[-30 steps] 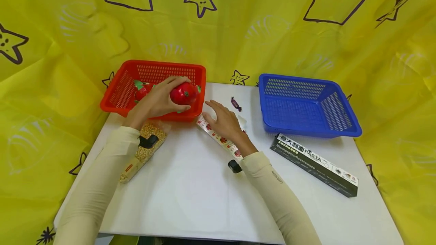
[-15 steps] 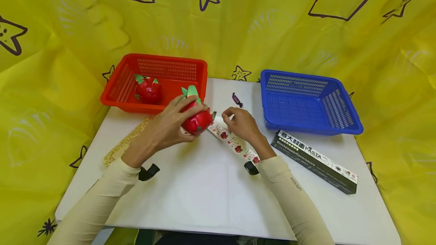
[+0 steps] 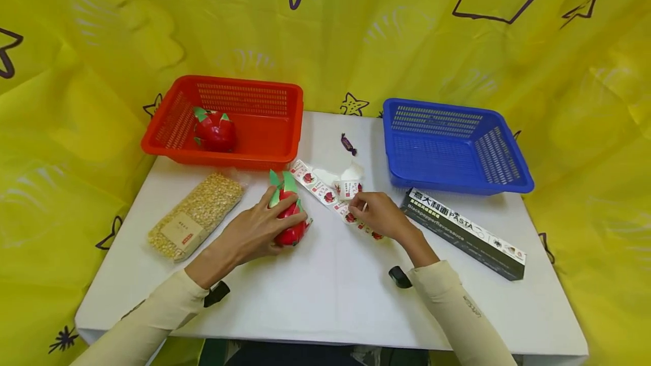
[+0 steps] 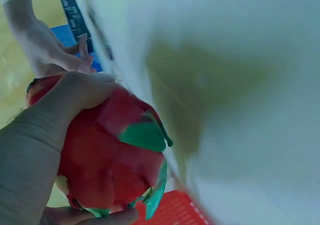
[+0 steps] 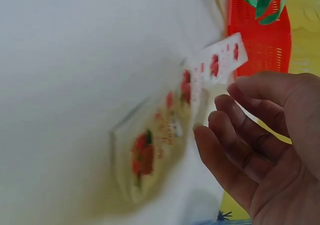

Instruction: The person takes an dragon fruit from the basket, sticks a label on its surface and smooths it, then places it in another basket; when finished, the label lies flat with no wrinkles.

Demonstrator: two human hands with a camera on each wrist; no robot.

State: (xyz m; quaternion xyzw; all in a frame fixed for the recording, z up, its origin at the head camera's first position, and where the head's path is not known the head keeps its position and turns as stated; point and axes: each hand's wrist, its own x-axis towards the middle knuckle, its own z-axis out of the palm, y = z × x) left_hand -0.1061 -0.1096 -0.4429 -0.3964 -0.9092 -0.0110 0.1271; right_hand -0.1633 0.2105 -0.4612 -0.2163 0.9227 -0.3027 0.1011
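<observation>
My left hand grips a red toy dragon fruit with green leaf tips, close over the white table in front of the red basket. Thumb and fingers wrap its sides in the left wrist view. A white sticker strip printed with red dragon fruits lies slantwise on the table to its right. Beside the strip's right end is my right hand, fingers loosely curled and holding nothing in the right wrist view. Just beyond those fingertips sits a folded white label piece.
The red basket at back left holds another dragon fruit. A bag of yellow kernels lies left of my left hand. At right are a blue basket and a black pasta box. A purple wrapped candy lies between the baskets.
My left hand has carried one dragon fruit out of the red basket and down toward the table's middle. My right hand has moved rightward and nearer along the sticker strip.
</observation>
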